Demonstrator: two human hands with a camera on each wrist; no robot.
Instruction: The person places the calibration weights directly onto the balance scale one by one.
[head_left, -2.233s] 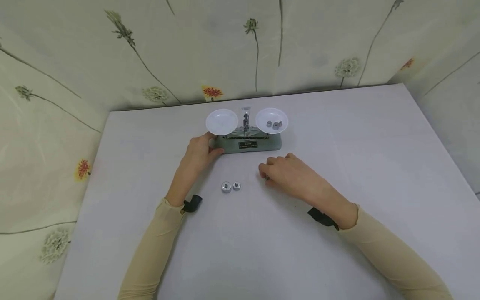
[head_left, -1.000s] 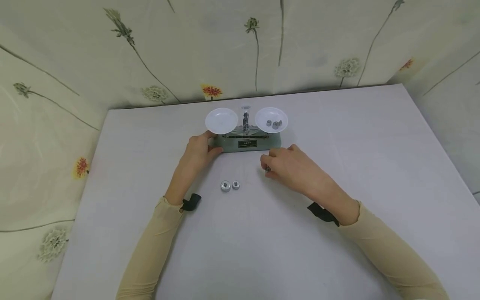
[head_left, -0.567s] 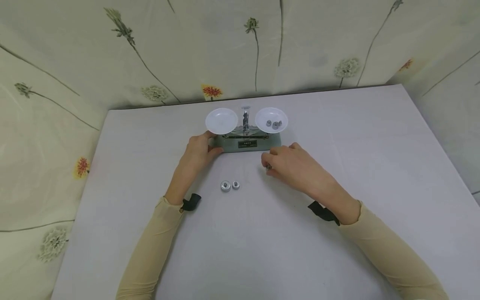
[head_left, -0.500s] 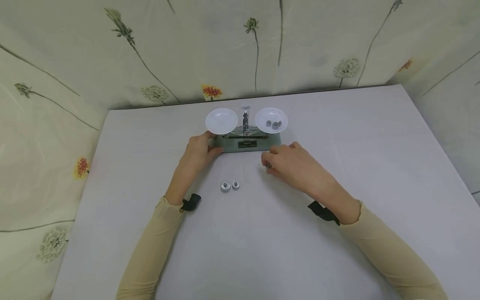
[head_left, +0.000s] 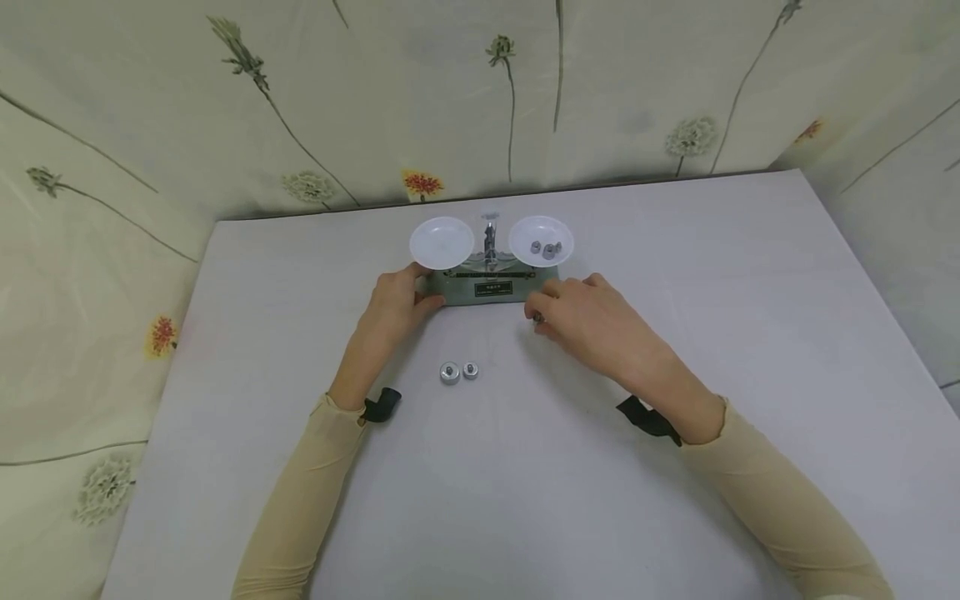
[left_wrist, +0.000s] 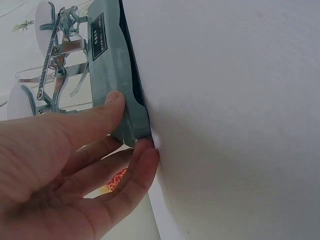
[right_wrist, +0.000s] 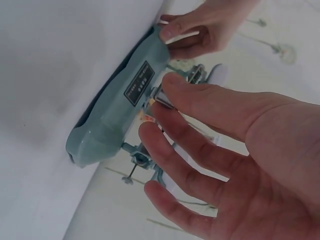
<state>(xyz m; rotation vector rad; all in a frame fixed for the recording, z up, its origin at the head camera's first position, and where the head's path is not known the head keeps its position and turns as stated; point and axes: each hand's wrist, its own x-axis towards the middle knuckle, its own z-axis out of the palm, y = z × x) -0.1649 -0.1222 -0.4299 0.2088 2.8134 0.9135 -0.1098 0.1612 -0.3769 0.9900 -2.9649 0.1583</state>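
Observation:
A green balance scale (head_left: 457, 292) stands near the back of the table, with two white pans. The left hand (head_left: 393, 307) grips the left end of its base, thumb on the front face and fingers round the end, as the left wrist view shows. Between thumb and index finger, the right hand (head_left: 588, 327) pinches a small silver weight (right_wrist: 163, 99); it is in front of the base's right end. Three small weights (head_left: 550, 252) lie in the right pan (head_left: 540, 227), while the left pan (head_left: 442, 243) holds nothing.
Two larger silver weights, one wider (head_left: 449, 374) and one smaller (head_left: 470, 372), stand side by side on the white table (head_left: 480, 483) in front of the scale. A flower-patterned wall covering (head_left: 600, 83) hangs behind the table's back edge.
Still pinching the weight, the right hand has moved forward from the table's middle toward the scale's right end. The left hand keeps its grip on the base.

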